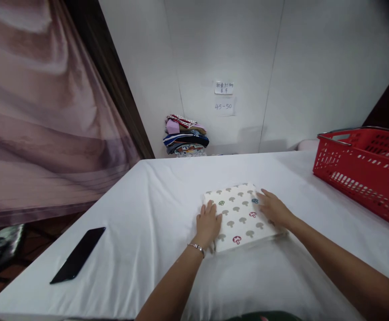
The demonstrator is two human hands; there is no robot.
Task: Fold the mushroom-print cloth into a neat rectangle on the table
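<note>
A folded white cloth (237, 214) printed with grey, red, green and blue mushrooms lies flat on the white-covered table. My left hand (208, 224), with a bracelet at the wrist, rests along the cloth's left edge, fingers stretched out and a little apart. On the opposite side, my right hand (275, 208) lies over the cloth's right edge with its fingers extended. Neither hand is wrapped round anything. Part of the right edge is hidden beneath my right hand.
A red plastic basket (358, 171) with metal handles stands on the right. A black flat slab (78, 255) lies at the left. Behind the table's far edge is a stack of folded fabrics (186, 138). A pinkish curtain (47, 111) hangs at the left; paper labels (224, 88) are on the wall.
</note>
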